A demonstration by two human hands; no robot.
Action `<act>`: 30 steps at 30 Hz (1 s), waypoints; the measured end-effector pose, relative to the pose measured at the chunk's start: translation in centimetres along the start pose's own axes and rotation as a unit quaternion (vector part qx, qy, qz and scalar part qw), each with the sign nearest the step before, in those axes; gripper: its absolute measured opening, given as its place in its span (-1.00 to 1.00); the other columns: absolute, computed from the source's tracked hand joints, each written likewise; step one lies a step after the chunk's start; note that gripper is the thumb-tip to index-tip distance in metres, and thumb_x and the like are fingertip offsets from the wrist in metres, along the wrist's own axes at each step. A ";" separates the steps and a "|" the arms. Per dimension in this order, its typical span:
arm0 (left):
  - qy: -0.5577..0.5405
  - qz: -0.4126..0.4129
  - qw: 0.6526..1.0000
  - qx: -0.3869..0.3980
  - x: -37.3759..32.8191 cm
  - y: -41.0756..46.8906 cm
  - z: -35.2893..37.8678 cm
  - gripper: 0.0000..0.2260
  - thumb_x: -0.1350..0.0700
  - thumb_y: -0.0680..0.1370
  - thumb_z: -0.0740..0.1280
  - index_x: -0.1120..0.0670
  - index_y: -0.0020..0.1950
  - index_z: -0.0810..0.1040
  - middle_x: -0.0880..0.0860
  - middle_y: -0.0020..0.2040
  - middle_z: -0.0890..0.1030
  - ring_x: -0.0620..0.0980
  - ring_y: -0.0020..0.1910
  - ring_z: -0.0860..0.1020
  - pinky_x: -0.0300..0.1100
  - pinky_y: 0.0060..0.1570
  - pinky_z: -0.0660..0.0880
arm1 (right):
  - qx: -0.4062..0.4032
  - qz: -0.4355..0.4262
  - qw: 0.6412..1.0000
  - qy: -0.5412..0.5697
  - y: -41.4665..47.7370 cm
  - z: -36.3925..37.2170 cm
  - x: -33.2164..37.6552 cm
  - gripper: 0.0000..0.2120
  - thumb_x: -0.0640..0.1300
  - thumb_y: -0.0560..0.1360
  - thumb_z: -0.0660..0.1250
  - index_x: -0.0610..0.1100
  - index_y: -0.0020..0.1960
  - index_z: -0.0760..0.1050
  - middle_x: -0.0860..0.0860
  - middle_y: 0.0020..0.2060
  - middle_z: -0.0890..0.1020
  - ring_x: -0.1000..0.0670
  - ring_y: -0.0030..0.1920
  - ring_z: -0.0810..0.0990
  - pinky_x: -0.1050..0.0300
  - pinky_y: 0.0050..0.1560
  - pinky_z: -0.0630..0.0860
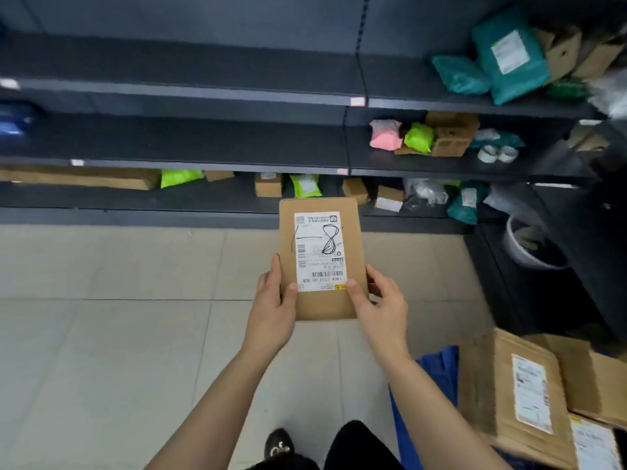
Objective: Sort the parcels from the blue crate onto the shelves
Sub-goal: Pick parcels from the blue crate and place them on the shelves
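Note:
A flat brown cardboard parcel (322, 303) with a white label marked "1-8" in pen is held up in front of the shelves. My left hand (274, 307) grips its lower left edge and my right hand (380, 303) grips its lower right edge, thumbs on top. The blue crate (437, 374) stands at the lower right, with several brown boxes (522, 395) stacked in it. Dark shelves (203, 93) run across the top of the view.
Teal bags (509, 59) lie on the upper right shelf. Pink (385, 135) and green (419, 137) bags and tape rolls (497, 153) lie on the middle shelf. Small boxes and bags fill the bottom shelf (135, 201). A grey bin (529, 245) stands at the right. Pale floor tiles (118, 317) lie below.

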State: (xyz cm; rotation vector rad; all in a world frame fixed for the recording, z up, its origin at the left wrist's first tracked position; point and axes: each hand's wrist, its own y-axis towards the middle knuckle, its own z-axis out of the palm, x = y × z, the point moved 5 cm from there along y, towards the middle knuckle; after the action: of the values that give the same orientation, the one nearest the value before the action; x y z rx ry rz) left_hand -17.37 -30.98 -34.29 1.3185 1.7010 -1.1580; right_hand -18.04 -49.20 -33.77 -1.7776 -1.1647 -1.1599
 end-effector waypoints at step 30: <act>0.017 -0.101 0.980 -0.173 10.1 35.4 -39.2 -0.54 0.09 0.66 0.11 -0.04 0.55 0.10 -0.10 0.16 0.33 -0.11 0.12 0.34 -0.26 0.04 0.27 | 0.236 -0.069 0.962 -0.119 22.6 52.9 17.8 -0.62 -0.02 0.53 0.37 -0.03 0.33 0.50 0.08 0.05 0.51 0.10 0.02 0.51 0.15 0.06 0.45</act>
State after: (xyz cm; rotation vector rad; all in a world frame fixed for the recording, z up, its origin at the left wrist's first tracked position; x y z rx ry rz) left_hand 14.54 12.20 -37.19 0.9748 1.9903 -0.8975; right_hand 22.31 -4.68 -37.50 -1.5051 -1.5769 -0.6723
